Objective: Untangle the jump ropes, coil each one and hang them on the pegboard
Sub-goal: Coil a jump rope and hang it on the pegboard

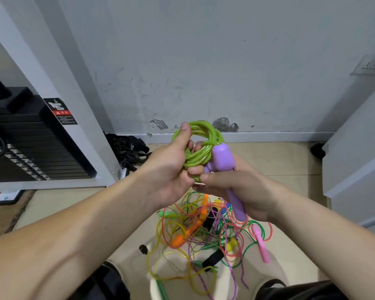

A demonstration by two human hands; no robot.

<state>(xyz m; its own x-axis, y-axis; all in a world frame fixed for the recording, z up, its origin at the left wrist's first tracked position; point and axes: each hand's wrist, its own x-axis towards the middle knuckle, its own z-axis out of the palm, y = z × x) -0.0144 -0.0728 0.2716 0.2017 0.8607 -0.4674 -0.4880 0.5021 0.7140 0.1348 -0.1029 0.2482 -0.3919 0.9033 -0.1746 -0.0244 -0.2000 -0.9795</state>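
A lime-green jump rope [200, 135] is wound into a small coil, held up in front of me. My left hand [171, 169] grips the coil, thumb over its upper left side. My right hand [240, 191] holds the rope's two purple handles [224, 161], one pointing up beside the coil, the other pointing down out of my palm; its thumb presses the coil's lower end. Below my hands a tangled pile of jump ropes [204, 232] lies on the floor: orange, yellow, green, red and braided purple cords with orange, pink, black and green handles. No pegboard is in view.
A scuffed white wall [204, 61] rises straight ahead. A black weight-stack machine [30, 144] in a white frame stands at the left, with black straps [128, 150] on the floor beside it. A white cabinet side [359, 159] is at the right. My knees show at the bottom.
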